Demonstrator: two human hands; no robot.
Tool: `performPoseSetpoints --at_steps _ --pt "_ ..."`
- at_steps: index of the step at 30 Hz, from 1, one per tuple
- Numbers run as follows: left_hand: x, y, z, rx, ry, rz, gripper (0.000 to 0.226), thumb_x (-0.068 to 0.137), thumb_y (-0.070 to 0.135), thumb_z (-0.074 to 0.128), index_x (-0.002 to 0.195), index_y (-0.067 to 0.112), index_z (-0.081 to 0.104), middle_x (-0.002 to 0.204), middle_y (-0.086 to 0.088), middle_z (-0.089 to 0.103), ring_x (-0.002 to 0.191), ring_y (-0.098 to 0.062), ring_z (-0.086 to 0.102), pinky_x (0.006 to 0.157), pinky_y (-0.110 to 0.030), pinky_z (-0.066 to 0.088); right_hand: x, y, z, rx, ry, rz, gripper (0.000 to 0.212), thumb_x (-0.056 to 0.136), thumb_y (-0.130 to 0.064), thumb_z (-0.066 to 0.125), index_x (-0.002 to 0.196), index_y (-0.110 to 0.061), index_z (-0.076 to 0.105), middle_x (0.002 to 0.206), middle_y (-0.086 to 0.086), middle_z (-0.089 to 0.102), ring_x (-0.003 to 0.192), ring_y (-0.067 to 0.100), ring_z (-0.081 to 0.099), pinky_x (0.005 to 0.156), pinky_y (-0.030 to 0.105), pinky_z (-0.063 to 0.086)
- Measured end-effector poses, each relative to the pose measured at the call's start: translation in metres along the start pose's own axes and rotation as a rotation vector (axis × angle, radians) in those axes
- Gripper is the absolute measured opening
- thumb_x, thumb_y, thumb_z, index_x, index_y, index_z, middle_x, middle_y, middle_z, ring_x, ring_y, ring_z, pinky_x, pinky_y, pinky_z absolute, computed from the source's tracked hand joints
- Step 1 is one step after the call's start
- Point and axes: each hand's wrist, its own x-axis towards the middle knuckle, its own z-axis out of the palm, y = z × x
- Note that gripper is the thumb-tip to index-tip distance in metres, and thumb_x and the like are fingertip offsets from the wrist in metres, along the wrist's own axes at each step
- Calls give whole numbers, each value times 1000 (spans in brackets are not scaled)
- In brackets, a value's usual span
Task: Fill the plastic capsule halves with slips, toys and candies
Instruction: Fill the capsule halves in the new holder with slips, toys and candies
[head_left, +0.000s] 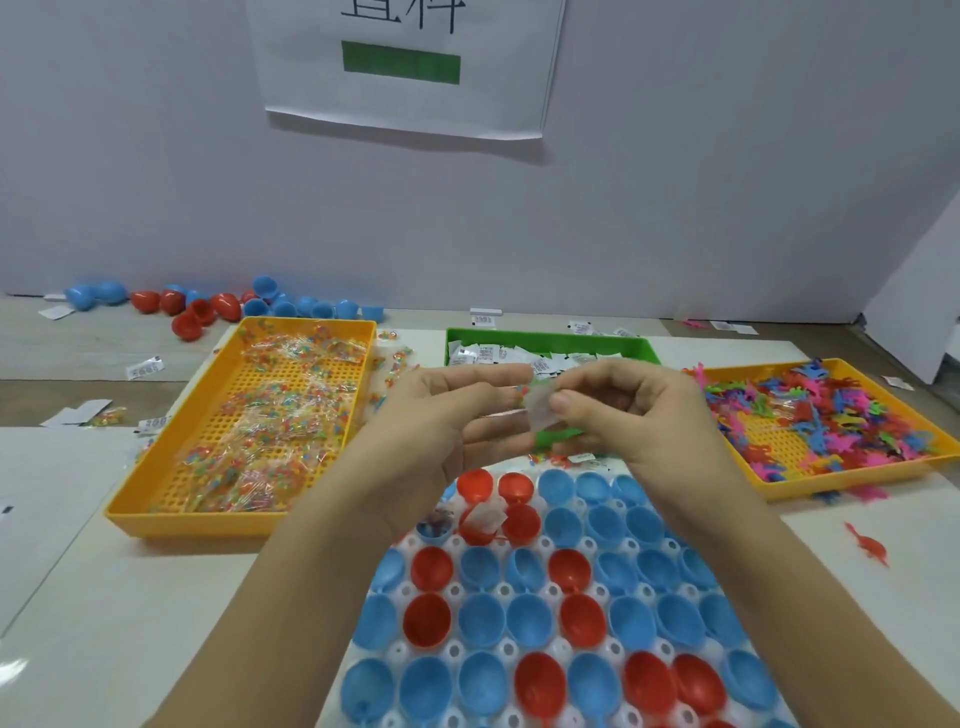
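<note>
The left grip (441, 415) and right grip (639, 415) are hovering together above the far end of the white holder (454, 590), both pinching one white slip (540, 408) between thumb and fingertips. A green bit is showing just below the slip; I cannot tell what it is. The holder is lying on the table (130, 597), carrying red and blue capsule halves (480, 618), open side up; one red half near the far left is holding a slip already. Beyond are sitting a yellow tray (197, 522) of candies (280, 415) at left, a green tray (545, 340) of slips in the middle, and another yellow tray (841, 486) of toys (831, 410) at right. Loose halves (208, 306) are lying by the wall.
</note>
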Motion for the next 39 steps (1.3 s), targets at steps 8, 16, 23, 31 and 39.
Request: performPoseSetpoints --at_steps 8,16,23,31,39 --pt "-5 3 3 171 -44 5 20 90 -1 61 98 8 77 94 -17 76 83 -22 75 62 -20 58 -6 -6 1 -386 -7 -148 18 88 -9 66 91 -25 73 88 -8 69 81 9 67 59 21 57" --pt "-7 4 3 168 -126 36 21 82 -3 70 98 9 78 99 -15 76 87 -22 75 67 -20 58 -10 -15 -1 -575 -27 -304 21 87 -15 67 96 -34 70 91 -14 65 88 7 63 62 29 56" --pt "-5 3 2 84 8 60 32 65 6 70 97 5 76 91 -14 76 73 -17 74 60 -18 57 7 -20 -40 -289 219 -287 21 87 -23 68 100 -39 67 85 -8 65 74 7 64 54 21 55" --pt "-3 6 -3 75 -1 91 28 64 4 69 88 12 80 92 -13 77 73 -18 75 59 -18 57 21 36 -158 -1292 24 771 43 95 -47 50 116 -13 64 117 9 64 101 22 58 79 32 43" --pt "-2 4 -2 84 18 79 27 66 2 67 90 10 79 93 -13 77 73 -19 75 60 -19 58 21 39 -161 -1230 62 629 7 85 -22 71 89 -26 68 103 0 65 89 14 57 75 27 44"
